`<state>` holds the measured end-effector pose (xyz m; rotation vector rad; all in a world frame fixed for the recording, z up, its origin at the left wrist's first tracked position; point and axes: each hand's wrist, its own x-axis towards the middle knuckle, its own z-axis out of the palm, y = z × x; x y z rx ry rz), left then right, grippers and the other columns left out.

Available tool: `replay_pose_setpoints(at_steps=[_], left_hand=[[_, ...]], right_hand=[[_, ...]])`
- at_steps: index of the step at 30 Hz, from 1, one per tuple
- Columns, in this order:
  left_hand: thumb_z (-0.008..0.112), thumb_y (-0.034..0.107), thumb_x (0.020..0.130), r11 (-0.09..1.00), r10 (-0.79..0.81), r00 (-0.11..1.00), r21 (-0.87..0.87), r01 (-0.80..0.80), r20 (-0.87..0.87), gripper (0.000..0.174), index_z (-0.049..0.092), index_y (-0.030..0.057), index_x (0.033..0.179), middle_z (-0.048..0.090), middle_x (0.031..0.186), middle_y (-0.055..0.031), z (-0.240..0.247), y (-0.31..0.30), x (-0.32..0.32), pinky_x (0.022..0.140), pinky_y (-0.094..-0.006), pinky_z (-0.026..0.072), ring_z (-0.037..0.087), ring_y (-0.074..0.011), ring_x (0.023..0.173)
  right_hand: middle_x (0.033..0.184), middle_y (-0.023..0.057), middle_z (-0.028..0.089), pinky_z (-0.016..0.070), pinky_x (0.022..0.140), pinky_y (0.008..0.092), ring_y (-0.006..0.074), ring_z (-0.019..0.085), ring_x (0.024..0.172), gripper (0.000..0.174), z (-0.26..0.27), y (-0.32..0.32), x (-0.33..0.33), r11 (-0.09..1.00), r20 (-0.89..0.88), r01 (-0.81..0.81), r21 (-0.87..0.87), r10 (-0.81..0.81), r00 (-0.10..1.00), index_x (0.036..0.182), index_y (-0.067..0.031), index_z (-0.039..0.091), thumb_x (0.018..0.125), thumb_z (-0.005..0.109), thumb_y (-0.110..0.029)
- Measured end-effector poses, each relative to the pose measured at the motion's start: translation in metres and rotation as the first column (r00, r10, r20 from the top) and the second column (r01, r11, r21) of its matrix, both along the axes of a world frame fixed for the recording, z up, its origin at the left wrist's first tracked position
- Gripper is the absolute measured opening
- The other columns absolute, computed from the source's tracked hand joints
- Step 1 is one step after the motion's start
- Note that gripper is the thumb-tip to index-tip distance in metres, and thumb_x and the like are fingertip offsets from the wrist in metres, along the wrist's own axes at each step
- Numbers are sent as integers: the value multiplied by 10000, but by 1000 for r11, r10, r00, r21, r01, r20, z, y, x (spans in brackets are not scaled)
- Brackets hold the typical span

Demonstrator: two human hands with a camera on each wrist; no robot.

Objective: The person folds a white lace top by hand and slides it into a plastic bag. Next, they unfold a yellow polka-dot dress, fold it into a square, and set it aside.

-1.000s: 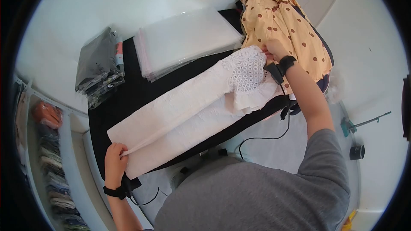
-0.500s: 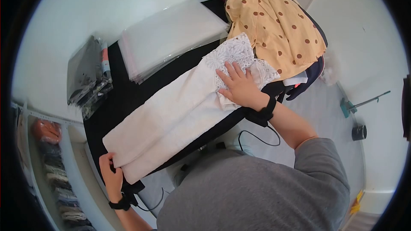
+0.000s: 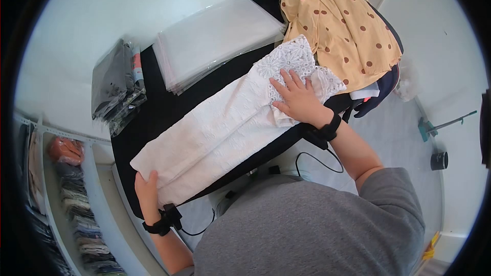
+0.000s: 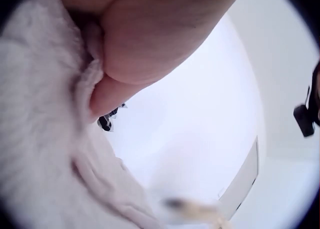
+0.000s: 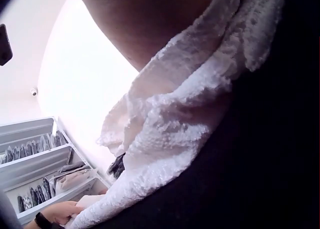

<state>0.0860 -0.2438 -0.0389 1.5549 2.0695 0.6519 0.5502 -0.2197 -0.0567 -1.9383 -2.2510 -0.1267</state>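
Observation:
A long white dress point(image 3: 204, 130) with a lace top lies folded lengthwise across the black-covered table. My right hand point(image 3: 302, 103) rests on its lace part point(image 3: 286, 61) with the fingers spread and straight. At the far end my left hand point(image 3: 147, 191) holds the hem, its thumb above the cloth and the other fingers hidden beneath. In the left wrist view the hem's edge runs between the thumb and palm of the left hand point(image 4: 150, 39). From the right wrist, the dress's near edge point(image 5: 165, 134) shows rumpled along the table side.
Behind the dress lies a stack of clear plastic bags point(image 3: 217, 36). Bagged dark garments point(image 3: 115, 82) are piled at the table's left end. A yellow polka-dot garment point(image 3: 342, 30) covers a heap at the right. Shelves of packed clothes point(image 3: 82, 214) stand at left.
My right hand has moved from the lace sleeve's outer end to lie flat on the lace, and the sleeve now lies folded in. The left hand has shifted its hold along the hem.

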Motion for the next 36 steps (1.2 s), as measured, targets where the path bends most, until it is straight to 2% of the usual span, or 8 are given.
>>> replay_pose_setpoints(at_steps=[2, 9, 15, 17, 24, 28, 31, 36], left_hand=[[611, 152, 859, 989, -46, 874, 146, -29, 484, 402, 500, -60, 1182, 582, 1145, -178, -2, 0, 3, 886, -345, 431, 568, -252, 1016], [578, 127, 903, 932, 92, 745, 206, -297, 660, 426, 423, -17, 1273, 575, 1138, -171, 48, 15, -31, 858, -347, 457, 571, -227, 990], [579, 199, 908, 967, 248, 969, -68, -247, 7, 453, 429, 3, 1288, 566, 1158, -176, 2, 17, -100, 867, -338, 446, 561, -258, 1050], [574, 199, 911, 960, 48, 997, 280, -31, -54, 439, 445, 5, 1283, 540, 1216, -150, -2, 10, -105, 934, -350, 400, 506, -247, 1128], [571, 194, 891, 879, -455, 874, 74, 472, -172, 473, 446, 55, 1325, 407, 1397, -181, 76, 32, -31, 1069, -374, 278, 363, -330, 1303], [578, 259, 883, 911, -376, 859, 31, 412, -349, 482, 476, 30, 1294, 443, 1324, -258, 16, 30, -81, 1027, -403, 337, 433, -347, 1232], [611, 300, 856, 994, 57, 952, -70, -81, -300, 511, 499, 2, 1256, 543, 1179, -252, 5, 20, -103, 935, -407, 414, 522, -358, 1099], [687, 385, 774, 989, 149, 900, 42, -144, -410, 583, 550, -72, 1110, 618, 973, -243, -15, 10, -90, 807, -408, 467, 597, -361, 915]], right_hand=[[1470, 163, 260, 259, 1016, 628, 380, 254, 1347, 630, 1, 0, -1, 1000, 17, 5, 12, -5, 1000, 1411, -205, 342, 860, 563, -418], [1395, 183, 386, 273, 1028, 575, 376, 327, 1309, 588, 23, -8, -21, 964, 30, 170, 205, -180, 983, 1358, -182, 419, 849, 563, -438], [1352, 192, 432, 302, 1010, 542, 367, 403, 1252, 571, 13, -8, -15, 985, -61, 120, 122, -114, 992, 1323, -156, 461, 840, 574, -438], [1319, 196, 462, 311, 1014, 511, 348, 432, 1230, 558, 44, -3, -7, 997, -18, 54, 47, -54, 998, 1293, -125, 486, 842, 568, -442], [1426, 183, 363, 237, 1061, 550, 352, 303, 1339, 587, 63, 67, -2, 988, 45, -73, -135, 80, 996, 1369, -151, 414, 875, 523, -449], [1452, 170, 326, 208, 1075, 562, 335, 269, 1362, 587, 52, 56, -12, 989, 315, 62, -133, -17, 949, 1391, -161, 381, 876, 531, -399], [1395, 147, 406, 262, 1048, 551, 309, 343, 1323, 543, 80, 16, -50, 971, 85, -197, 133, 187, 979, 1354, -148, 420, 859, 587, -297], [1404, 124, 391, 251, 1038, 572, 324, 325, 1319, 535, 24, -21, -114, 957, -27, -284, 53, 286, 958, 1337, -176, 456, 862, 556, -401]])
